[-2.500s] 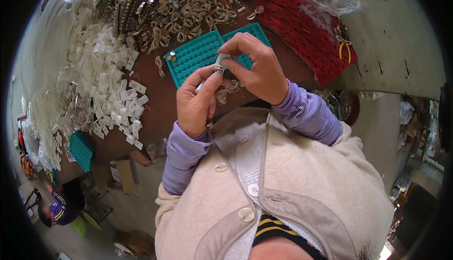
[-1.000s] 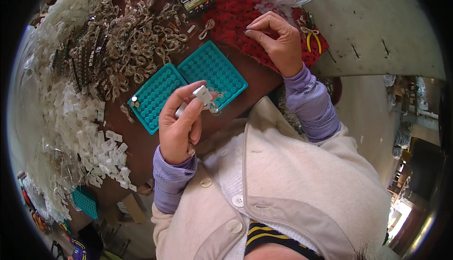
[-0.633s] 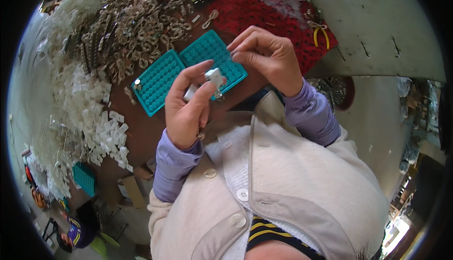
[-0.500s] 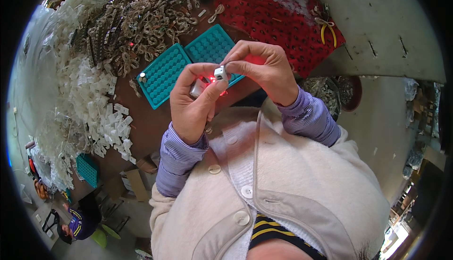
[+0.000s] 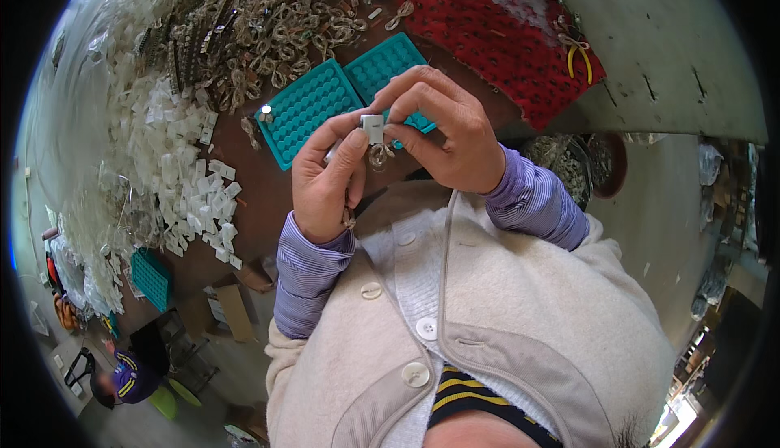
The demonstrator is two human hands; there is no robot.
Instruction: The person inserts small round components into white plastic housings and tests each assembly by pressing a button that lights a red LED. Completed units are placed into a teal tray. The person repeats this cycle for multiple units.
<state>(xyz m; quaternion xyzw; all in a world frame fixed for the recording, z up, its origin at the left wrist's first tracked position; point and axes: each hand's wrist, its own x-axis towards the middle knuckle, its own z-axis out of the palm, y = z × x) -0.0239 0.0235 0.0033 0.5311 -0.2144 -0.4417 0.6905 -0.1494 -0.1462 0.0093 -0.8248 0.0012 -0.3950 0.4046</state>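
Note:
A small white plastic box (image 5: 373,129) is held up in front of my chest, its flat face with a tiny dark mark turned toward me. My left hand (image 5: 325,184) is closed on its left side, thumb and forefinger pinching it. A second pale piece (image 5: 331,152) shows between my left fingers, mostly hidden. Thumb and fingertips of my right hand (image 5: 455,135) press on the box's right edge. Below the box hangs a small loop of clear wire (image 5: 379,156). Beneath my hands lie two teal trays, the left one (image 5: 313,107) and the right one (image 5: 386,62), with rows of hollows.
Small silvery round pieces (image 5: 266,113) sit at the left tray's corner. Coiled wires (image 5: 268,34) and white plastic cases (image 5: 215,204) are heaped leftward. A red cloth (image 5: 479,34) carries yellow-handled pliers (image 5: 579,60). Bowls stand at right; another person (image 5: 134,376) is at lower left.
The white box has turned: its dark opening faced me before, and now a flat face does. The red glow around it is gone from sight. My right fingers have shifted onto the box's edge.

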